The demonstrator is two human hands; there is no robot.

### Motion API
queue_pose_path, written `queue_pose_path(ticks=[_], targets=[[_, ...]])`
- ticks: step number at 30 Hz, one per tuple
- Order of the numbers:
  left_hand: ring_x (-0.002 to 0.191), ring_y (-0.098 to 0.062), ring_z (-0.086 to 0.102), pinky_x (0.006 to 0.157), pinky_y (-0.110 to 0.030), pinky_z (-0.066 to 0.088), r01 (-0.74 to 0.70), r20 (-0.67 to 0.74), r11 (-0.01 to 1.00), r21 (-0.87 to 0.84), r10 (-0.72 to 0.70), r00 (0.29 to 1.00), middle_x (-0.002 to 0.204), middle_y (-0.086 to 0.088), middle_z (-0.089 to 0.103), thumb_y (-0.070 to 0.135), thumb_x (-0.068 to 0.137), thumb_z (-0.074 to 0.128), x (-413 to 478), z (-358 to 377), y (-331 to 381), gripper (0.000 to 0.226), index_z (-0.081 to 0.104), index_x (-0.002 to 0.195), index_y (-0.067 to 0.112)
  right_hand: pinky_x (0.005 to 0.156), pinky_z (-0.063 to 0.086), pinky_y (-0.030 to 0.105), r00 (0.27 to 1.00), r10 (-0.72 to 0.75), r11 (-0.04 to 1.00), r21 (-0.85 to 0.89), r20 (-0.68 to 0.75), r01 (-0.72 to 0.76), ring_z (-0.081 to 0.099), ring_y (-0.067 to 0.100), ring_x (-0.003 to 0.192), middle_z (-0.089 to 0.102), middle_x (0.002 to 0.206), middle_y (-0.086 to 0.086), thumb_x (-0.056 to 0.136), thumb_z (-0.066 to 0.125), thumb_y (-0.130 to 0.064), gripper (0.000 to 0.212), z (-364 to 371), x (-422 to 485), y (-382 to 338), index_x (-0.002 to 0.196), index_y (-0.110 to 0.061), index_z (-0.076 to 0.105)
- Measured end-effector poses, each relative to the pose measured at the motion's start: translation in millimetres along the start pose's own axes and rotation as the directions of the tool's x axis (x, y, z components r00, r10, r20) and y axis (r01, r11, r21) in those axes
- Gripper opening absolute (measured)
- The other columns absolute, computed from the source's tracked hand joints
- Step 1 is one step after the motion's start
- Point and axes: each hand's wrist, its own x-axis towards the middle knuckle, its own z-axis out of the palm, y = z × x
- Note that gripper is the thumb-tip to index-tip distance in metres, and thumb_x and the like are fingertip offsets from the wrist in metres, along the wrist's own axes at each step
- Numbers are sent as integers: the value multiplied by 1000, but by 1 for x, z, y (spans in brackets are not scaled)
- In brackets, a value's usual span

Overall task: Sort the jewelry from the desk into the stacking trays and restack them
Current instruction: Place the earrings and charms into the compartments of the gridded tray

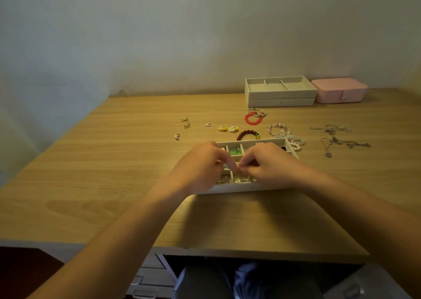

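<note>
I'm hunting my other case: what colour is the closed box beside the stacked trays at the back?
The closed box is pale pink, seen in the head view.

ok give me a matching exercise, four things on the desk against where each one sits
Things:
1 pink box
2 red bracelet
3 silver necklaces
4 small earrings

Places:
a leftmost of the loose jewelry
b right of the stacked trays, by the wall
c rightmost of the loose jewelry
d just in front of the stacked trays

Pairs: 1-b, 2-d, 3-c, 4-a
</note>
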Motion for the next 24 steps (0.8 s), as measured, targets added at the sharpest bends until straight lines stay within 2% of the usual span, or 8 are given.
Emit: queue_pose_path(ticks=[2,3,7,9,11,13,19,24], targets=[[114,-20,50,95,-35,43,-23,44,995,97,19,999,114,3,55,5,92,49,-2,1,4,47,77,98,42,71,47,16,996,-17,999,44,89,13,62,-2,81,64,83,-26,96,62,-18,24,-7,-2,3,105,-31,80],[118,-19,46,98,-36,42,-30,64,990,141,21,998,116,3,54,7,93,49,-3,2,6,46,76,102,43,71,46,14,993,-18,999,37,113,14,62,-3,82,63,84,-28,96,60,-16,27,-10,-3,6,106,-32,80],[117,-18,43,98,-36,41,-73,117,970,233,47,992,109,8,47,10,96,50,-5,2,8,45,74,109,46,67,38,10,987,-14,1000,18,159,11,55,-4,77,61,90,-28,96,56,-15,36,-13,-4,11,113,-38,77],[113,-18,43,97,-37,42,-89,139,960,264,53,989,106,10,44,11,97,50,-5,2,9,46,73,112,47,78,42,14,980,-23,1000,11,197,21,54,-4,85,65,106,-20,96,54,-13,41,-13,-4,10,118,-40,75],[111,-18,43,95,-38,43,-106,150,952,288,65,987,104,10,44,11,98,49,-4,2,9,47,72,113,49,91,48,24,976,-28,999,-16,218,32,54,-1,96,67,121,-14,95,52,-11,45,-13,-4,9,119,-41,73],[110,-17,43,93,-37,44,-122,155,943,310,76,985,103,9,44,12,98,50,-4,2,9,46,71,114,49,96,50,30,972,-26,998,-49,234,39,55,4,100,67,124,-12,94,52,-11,46,-15,-3,7,120,-43,73],[110,-15,42,89,-36,46,-179,122,914,363,144,982,101,10,45,24,98,57,-2,3,9,32,72,110,49,95,54,34,969,-25,997,-63,247,42,59,4,96,66,109,-16,95,53,-16,41,-16,-3,5,119,-42,74],[110,-15,46,90,-35,44,-173,94,934,311,151,984,102,10,49,22,96,57,-1,4,8,31,75,106,45,91,55,33,972,-29,998,-45,232,41,60,5,97,69,114,-13,95,54,-17,40,-14,-1,10,118,-43,74]])
